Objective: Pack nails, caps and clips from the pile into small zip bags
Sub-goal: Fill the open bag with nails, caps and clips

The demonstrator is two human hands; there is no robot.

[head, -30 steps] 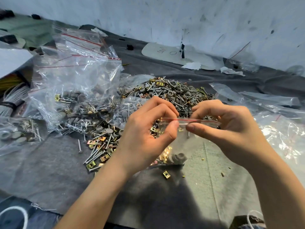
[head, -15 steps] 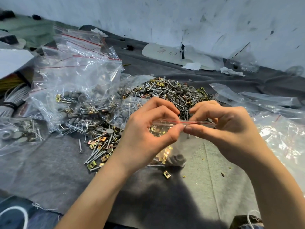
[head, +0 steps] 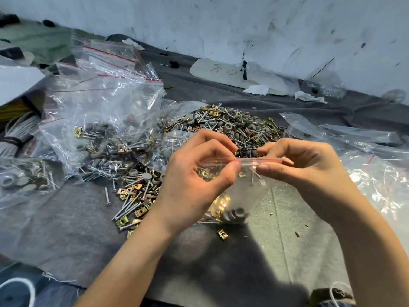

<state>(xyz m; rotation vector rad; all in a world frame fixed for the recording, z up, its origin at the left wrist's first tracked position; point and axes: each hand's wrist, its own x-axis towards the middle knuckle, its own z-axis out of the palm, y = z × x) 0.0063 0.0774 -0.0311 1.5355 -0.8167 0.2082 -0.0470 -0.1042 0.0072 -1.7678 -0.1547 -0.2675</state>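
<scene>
While both hands, left hand (head: 194, 180) and right hand (head: 309, 173), pinch this filled zip bag (head: 241, 196) shut, a few packed bags (head: 104, 120) sit done, but the pile (head: 234, 127) is far from gone.

Grey cloth (head: 66, 229); perhaps bundled white cables (head: 15, 138).

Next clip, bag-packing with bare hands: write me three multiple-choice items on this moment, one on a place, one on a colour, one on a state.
1. Where does the loose gold clip lie?
A. on the grey cloth, near side of the held bag
B. on the main pile
C. on the white wall

2. What colour is the line along the zip strip of the small bag?
A. blue
B. red
C. green

3. How is that bag held?
A. lying flat, untouched
B. by one hand only
C. pinched at its top by the left hand and the right hand

Answers: 1 A, the clip sits alone below the bag. 2 B, the strip shows red. 3 C, thumbs and fingers of both hands meet on the strip.
</scene>
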